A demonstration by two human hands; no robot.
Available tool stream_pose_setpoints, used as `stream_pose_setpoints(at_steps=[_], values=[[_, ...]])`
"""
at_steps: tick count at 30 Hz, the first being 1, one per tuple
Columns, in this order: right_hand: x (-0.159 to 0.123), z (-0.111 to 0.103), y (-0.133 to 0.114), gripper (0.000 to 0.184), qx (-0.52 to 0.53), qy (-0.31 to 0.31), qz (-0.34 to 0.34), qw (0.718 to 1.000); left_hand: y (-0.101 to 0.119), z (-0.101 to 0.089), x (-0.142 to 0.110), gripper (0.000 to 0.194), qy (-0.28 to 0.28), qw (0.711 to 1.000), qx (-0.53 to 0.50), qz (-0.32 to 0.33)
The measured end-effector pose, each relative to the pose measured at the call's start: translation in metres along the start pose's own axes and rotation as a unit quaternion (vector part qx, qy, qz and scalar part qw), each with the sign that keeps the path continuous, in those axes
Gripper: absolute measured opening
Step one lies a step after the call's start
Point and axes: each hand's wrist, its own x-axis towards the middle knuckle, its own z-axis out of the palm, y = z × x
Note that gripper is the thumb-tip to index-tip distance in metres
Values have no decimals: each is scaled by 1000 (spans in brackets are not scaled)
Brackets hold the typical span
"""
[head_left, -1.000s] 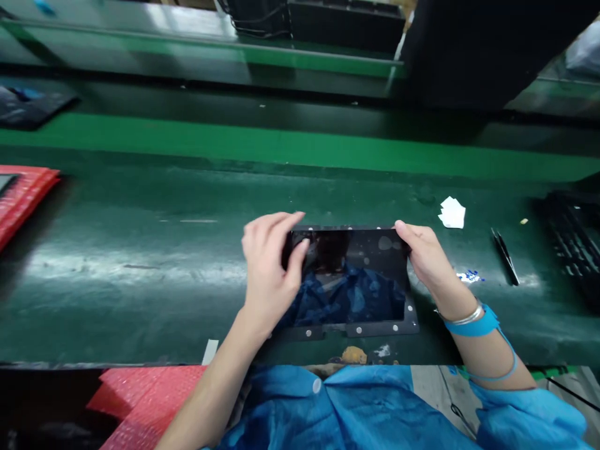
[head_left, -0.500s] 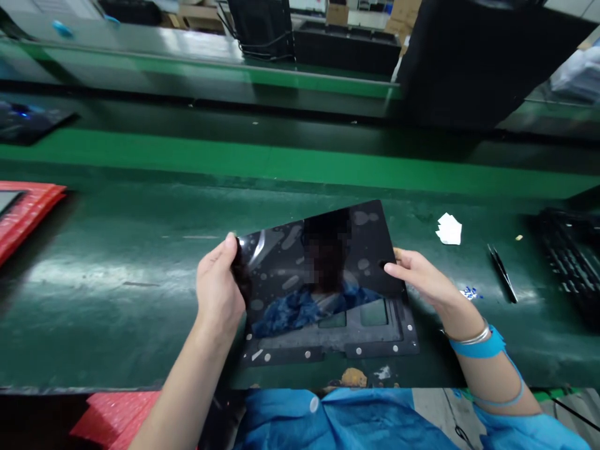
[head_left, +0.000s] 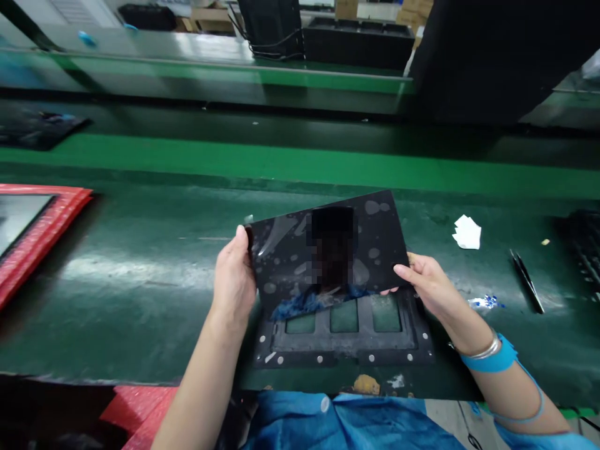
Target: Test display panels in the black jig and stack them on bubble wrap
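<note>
A glossy black panel [head_left: 290, 256] with smudges on its face is held tilted above the belt, its near edge lifted. My left hand [head_left: 234, 281] grips its left edge and my right hand [head_left: 424, 284] pinches its right edge. Under it a black frame [head_left: 344, 340] with three rectangular openings and silver studs lies flat on the dark green conveyor belt [head_left: 140, 275]. A blue strap and a silver bangle circle my right wrist.
Red bubble-wrap sheets [head_left: 44, 222] with a dark panel on them lie at the left. White paper scraps [head_left: 467, 232], black tweezers [head_left: 527, 281] and blue bits [head_left: 487, 303] lie at the right. A black tray [head_left: 584, 250] sits at the far right edge.
The black panel lay flat on the frame a second ago. Both hands have lifted and tilted it, and the frame's three openings now show beneath.
</note>
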Motion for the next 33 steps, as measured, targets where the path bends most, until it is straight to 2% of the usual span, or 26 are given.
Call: stream_pose_setpoints(at_steps=[4, 6, 8, 14, 19, 22, 25, 29, 33], values=[[3, -12, -2, 43, 0, 70, -35, 997, 3, 3, -13, 42, -113, 993, 28, -31], [5, -19, -3, 43, -15, 80, -41, 996, 4, 6, -19, 41, -180, 981, 51, -55], [6, -23, -5, 44, -26, 79, -37, 996, 4, 8, -22, 41, -214, 972, 67, -72], [9, -21, -5, 47, 5, 47, -13, 999, -1, 7, -20, 44, -186, 976, 60, -98], [15, -19, 1, 54, 10, 89, -48, 995, -2, 10, -23, 44, -140, 984, 21, -108], [21, -20, 5, 61, -3, 119, -90, 989, 3, 19, -16, 28, -78, 990, 32, -112], [27, -24, 11, 63, -38, 169, -141, 975, 11, 40, 10, 12, -64, 991, 75, -92], [26, -24, 17, 47, -124, 219, -208, 945, 15, 93, 59, 7, -103, 984, 141, -37], [22, -17, 20, 35, -236, 215, -276, 907, 5, 153, 96, 30, -133, 968, 209, 41]])
